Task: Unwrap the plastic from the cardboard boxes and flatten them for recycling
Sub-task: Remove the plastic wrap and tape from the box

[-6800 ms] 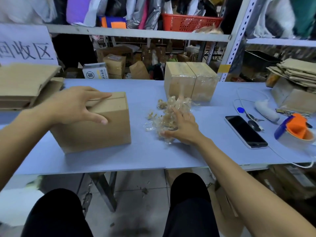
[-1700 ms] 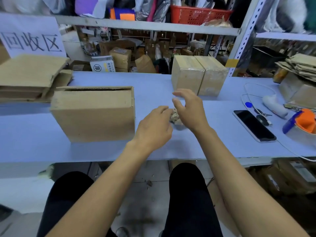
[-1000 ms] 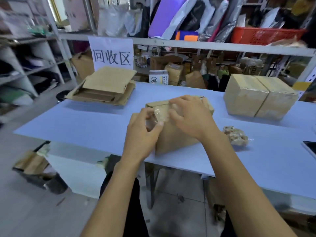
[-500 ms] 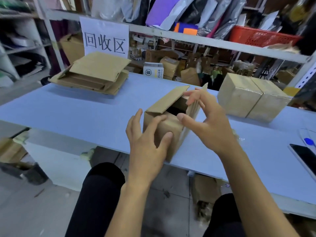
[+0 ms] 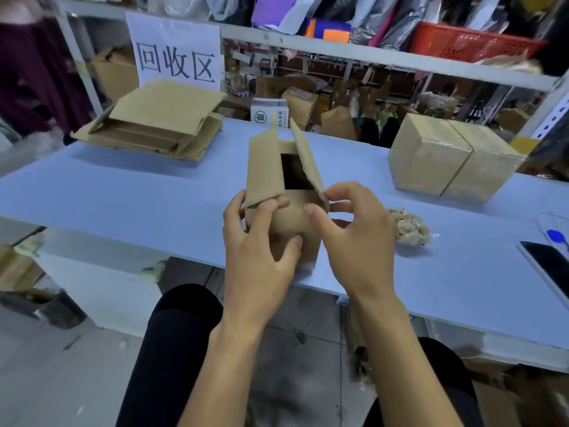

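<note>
- Right now the small brown cardboard box stands on end at the near edge of the pale blue bench, long axis upright, its open flaps facing the person.
- The left hand grips its lower front and left flap; the right hand pinches the right flap's edge.
- Both hands are equally near it.
- Open bench lies to the left; the crumpled clear plastic wad lies just to the right, and two plastic-wrapped cardboard boxes stand farther back.

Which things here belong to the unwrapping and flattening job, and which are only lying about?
Job: open box gripped by left hand and right hand; two wrapped boxes; plastic wad; flattened stack.
Lying about: phone; red basket; sign.
</note>
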